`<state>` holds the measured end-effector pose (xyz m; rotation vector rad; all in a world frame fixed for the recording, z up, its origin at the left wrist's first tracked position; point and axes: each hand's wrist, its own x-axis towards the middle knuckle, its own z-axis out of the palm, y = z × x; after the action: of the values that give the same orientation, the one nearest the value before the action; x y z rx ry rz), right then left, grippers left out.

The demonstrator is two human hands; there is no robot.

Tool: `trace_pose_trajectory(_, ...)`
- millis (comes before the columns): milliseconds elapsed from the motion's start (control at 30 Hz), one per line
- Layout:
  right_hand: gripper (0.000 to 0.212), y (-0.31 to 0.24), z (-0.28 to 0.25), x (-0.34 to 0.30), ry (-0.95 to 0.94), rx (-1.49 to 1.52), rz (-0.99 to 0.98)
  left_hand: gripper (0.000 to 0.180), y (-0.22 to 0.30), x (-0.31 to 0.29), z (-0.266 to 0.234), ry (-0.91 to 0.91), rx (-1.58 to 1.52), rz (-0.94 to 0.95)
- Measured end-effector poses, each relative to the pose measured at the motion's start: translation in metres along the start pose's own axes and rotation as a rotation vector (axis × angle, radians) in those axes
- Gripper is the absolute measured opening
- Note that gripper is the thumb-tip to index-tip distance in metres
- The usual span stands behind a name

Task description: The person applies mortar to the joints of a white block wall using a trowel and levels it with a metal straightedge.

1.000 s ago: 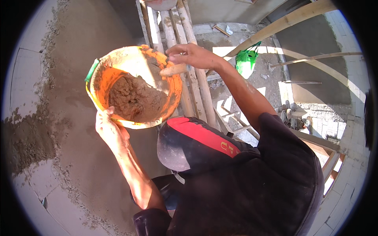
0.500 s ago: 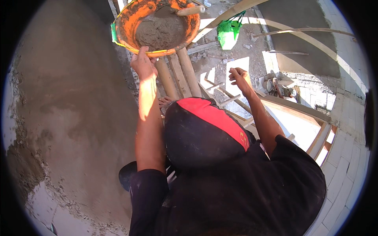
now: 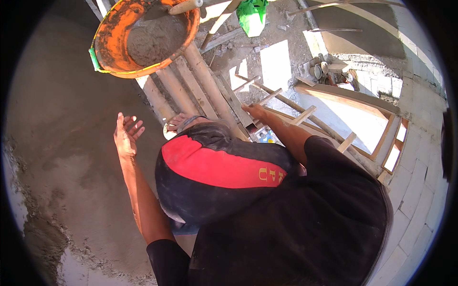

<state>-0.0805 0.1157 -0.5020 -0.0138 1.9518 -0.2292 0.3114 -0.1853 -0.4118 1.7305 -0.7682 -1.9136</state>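
My left hand (image 3: 125,137) is open with fingers spread, held in front of the grey plastered wall (image 3: 71,109) and touching nothing I can see. Beyond it, an orange bucket (image 3: 113,45), smeared with mortar and fitted with a green grip on its rim, sits over the far end of the scaffold poles. Wet grey mortar (image 3: 155,40) partly fills it, and a tool's wooden handle (image 3: 186,6) juts over its rim. My right hand (image 3: 254,112) is by the edge of a wooden plank (image 3: 232,102); its fingers are partly hidden, so its grip is unclear.
Bamboo poles (image 3: 210,86) and boards form the platform under my bare foot (image 3: 177,122). A wooden ladder (image 3: 304,116) slants at the right, beside a wooden frame (image 3: 348,102). Far below lie a green bag (image 3: 253,19) and rubble; pale block wall (image 3: 420,190) rises at right.
My left hand has let go of the bucket rim and drawn back, its fingers opening. My right hand has moved down to the plank edge. The view has shifted; the bucket appears farther left.
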Motion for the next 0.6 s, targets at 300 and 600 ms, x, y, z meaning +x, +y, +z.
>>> trace_pose_trajectory(300,0.059,-0.021,-0.012,0.011,-0.111,-0.091,-0.183,0.046,-0.093,-0.032,-0.052,0.059,0.133,0.025)
trace_pose_trajectory(600,0.040,-0.122,-0.079,-0.053,-0.429,0.444,-0.345,0.043,-0.037,-0.062,-0.015,0.110,0.678,0.394)
